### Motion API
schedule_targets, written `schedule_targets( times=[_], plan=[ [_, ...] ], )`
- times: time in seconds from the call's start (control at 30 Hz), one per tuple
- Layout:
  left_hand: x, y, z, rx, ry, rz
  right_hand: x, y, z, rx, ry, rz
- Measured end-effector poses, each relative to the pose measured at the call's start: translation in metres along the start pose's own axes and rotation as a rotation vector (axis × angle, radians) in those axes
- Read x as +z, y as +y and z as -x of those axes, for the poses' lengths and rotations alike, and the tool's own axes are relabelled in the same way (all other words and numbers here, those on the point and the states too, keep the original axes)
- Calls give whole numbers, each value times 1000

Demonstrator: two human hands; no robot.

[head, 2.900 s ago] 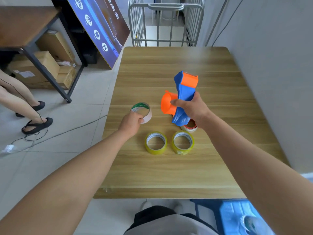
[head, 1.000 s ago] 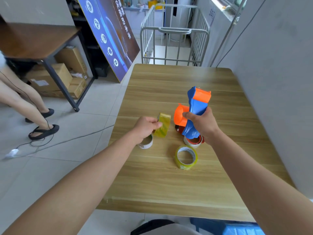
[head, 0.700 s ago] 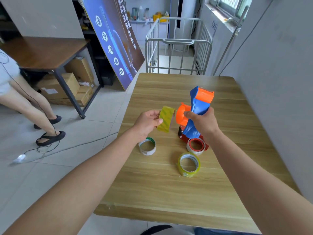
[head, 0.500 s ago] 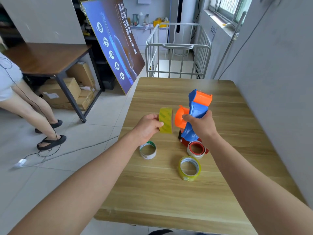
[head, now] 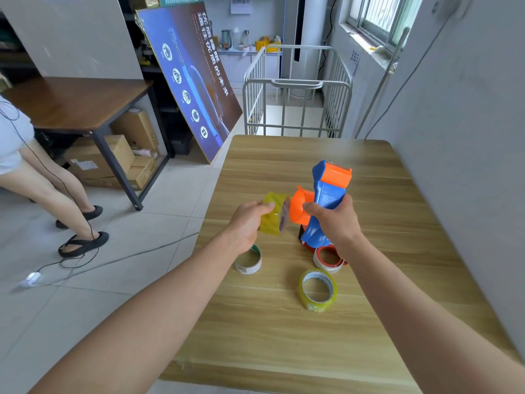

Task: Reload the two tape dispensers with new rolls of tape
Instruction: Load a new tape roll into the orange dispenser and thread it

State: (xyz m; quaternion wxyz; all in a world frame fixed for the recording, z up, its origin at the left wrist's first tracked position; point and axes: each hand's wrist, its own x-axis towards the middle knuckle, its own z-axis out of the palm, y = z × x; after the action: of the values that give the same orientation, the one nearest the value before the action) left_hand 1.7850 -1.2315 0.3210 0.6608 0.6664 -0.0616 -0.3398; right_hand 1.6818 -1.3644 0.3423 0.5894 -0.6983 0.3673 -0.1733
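My right hand grips a blue and orange tape dispenser upright above the wooden table. Its orange hub faces left. My left hand holds a yellow tape roll on edge, right against the hub's open end. On the table lie a second yellow roll, a white roll with a green rim and a red and white roll. A red part of another dispenser shows behind my right hand, mostly hidden.
A grey wall runs along the table's right edge. A metal cage cart stands beyond the far edge. To the left are a leaning blue poster, a dark desk with cardboard boxes under it, a person's legs and a floor cable.
My left hand let go of the white roll, picked up one yellow roll from the table and brought it right to the dispenser's orange hub. The camera tilted upward.
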Motion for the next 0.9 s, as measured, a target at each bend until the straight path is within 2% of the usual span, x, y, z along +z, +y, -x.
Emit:
schedule_targets(
  times=[0.1, 0.23, 0.4, 0.5, 0.6, 0.73, 0.9],
  plan=[
    [2, -1, -2, -37, 58, -38, 1, 0, 0, 8, -7, 13],
    [-1, -2, -2, 8, 1, -73, 0, -1, -2, 10, -4, 3],
    [3, 9, 1, 29, -48, 28, 3, -2, -2, 1, -20, -11],
    [1, 7, -4, 28, 7, 4, 4, -3, -1, -10, -19, -9],
    [-3, 0, -3, 54, -13, -38, 2, -4, -1, -21, -21, -18],
    [0, 4, 1, 92, -62, 36, 3, -3, 1, -26, -38, -8],
    [2, 6, -2, 77, -11, 54, 6, -5, 6, -48, -64, 6]
  ],
)
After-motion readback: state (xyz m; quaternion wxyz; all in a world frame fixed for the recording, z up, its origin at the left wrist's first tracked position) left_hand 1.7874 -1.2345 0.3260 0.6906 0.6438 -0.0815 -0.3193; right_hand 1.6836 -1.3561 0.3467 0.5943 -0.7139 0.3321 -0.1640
